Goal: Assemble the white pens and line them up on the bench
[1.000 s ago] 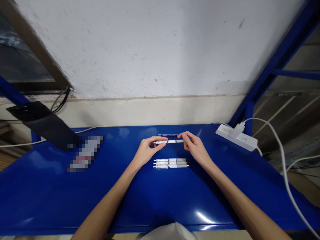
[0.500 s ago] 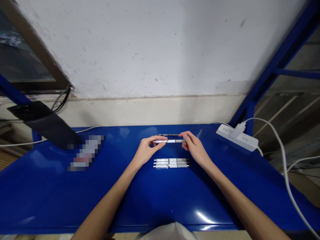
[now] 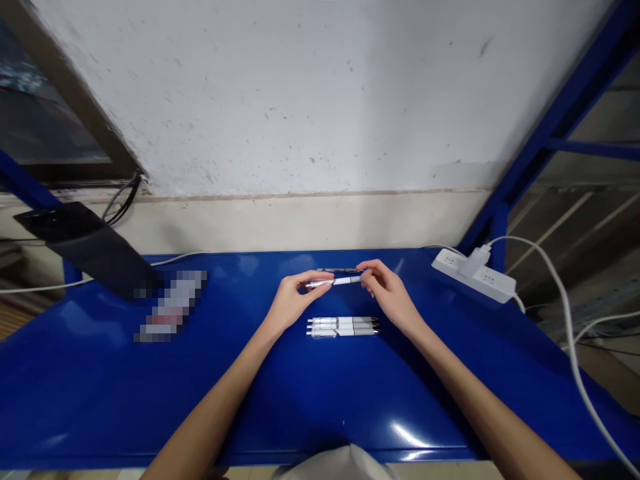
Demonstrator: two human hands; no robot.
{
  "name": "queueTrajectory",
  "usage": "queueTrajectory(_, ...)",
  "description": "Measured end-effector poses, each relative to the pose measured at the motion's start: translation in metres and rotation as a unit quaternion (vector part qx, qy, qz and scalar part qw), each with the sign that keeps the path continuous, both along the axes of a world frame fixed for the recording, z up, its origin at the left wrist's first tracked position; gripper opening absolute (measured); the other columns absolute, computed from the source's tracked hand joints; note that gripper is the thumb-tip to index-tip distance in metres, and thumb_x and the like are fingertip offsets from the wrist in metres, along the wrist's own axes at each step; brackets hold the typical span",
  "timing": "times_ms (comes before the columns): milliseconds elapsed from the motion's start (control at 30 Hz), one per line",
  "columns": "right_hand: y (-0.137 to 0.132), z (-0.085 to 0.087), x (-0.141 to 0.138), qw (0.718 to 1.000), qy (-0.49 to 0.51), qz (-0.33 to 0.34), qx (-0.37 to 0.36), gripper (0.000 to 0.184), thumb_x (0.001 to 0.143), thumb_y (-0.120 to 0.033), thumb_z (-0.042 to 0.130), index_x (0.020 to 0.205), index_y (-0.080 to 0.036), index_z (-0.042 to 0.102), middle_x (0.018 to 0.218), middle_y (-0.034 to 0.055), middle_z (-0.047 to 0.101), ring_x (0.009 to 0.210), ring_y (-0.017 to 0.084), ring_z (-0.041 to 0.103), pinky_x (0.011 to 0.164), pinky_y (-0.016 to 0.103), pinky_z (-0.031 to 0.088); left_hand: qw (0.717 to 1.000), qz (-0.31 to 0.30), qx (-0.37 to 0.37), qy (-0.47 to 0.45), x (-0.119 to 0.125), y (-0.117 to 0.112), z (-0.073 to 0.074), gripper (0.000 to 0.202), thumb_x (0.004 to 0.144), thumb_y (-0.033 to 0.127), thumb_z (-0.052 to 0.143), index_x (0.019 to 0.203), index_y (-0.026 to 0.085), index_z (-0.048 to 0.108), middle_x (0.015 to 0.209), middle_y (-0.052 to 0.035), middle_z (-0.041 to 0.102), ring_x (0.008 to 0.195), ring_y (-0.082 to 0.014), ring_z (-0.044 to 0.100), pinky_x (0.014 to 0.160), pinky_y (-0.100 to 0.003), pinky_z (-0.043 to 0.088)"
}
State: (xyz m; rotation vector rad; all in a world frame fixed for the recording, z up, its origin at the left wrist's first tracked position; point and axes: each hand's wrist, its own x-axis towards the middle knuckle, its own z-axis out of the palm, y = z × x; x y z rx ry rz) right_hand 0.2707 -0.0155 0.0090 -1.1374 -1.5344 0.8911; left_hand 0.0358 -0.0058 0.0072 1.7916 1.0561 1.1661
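Above the blue table (image 3: 100, 387), both my hands hold one white pen (image 3: 338, 281) level between them. My left hand (image 3: 294, 301) pinches its left end with thumb and fingers. My right hand (image 3: 387, 291) pinches its right end. Just beyond the held pen a thin dark pen part (image 3: 337, 270) lies on the table. Three white pens (image 3: 343, 327) lie side by side on the table, directly below my hands.
A white power strip (image 3: 474, 275) with a plugged charger and white cable sits at the back right. A black angled object (image 3: 90, 250) stands at the back left, with a blurred item (image 3: 173, 305) beside it. A white wall rises behind.
The held pen's right end has tilted up slightly and my right hand has shifted a little upward. The pens on the table have not moved.
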Motion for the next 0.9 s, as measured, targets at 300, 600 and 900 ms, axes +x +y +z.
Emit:
queueTrajectory(300, 0.001, -0.003, 0.001, 0.998, 0.000, 0.054, -0.014, 0.024, 0.101, -0.046, 0.052, 0.109, -0.027, 0.065, 0.078, -0.0010, 0.054, 0.073, 0.018, 0.053, 0.068, 0.031, 0.042, 1.000, -0.005, 0.011, 0.002, -0.004, 0.001, -0.001, 0.020, 0.090, 0.036, 0.077, 0.106, 0.024, 0.082, 0.114, -0.0074, 0.081, 0.111, -0.0279, 0.073, 0.097, -0.041, 0.055)
queueTrajectory(600, -0.004, -0.001, -0.008, 0.994, 0.031, 0.097, -0.042, 0.024, 0.103, -0.044, 0.049, 0.109, -0.024, 0.061, 0.064, -0.0039, 0.056, 0.059, 0.016, 0.050, 0.062, 0.031, 0.040, 0.989, 0.008, -0.068, -0.131, 0.000, 0.003, -0.003, 0.049, 0.083, 0.038, 0.084, 0.125, 0.019, 0.067, 0.106, -0.0098, 0.082, 0.101, -0.0258, 0.077, 0.086, -0.036, 0.060)
queueTrajectory(900, -0.013, 0.000, -0.019, 0.996, 0.000, 0.084, 0.030, 0.029, 0.102, -0.044, 0.057, 0.125, -0.027, 0.063, 0.112, 0.0062, 0.070, 0.106, 0.022, 0.066, 0.095, 0.038, 0.051, 0.970, -0.028, -0.134, -0.200, 0.001, 0.000, 0.001, 0.039, 0.090, 0.041, 0.077, 0.121, 0.017, 0.074, 0.103, -0.0090, 0.078, 0.071, -0.0152, 0.069, 0.069, -0.029, 0.059)
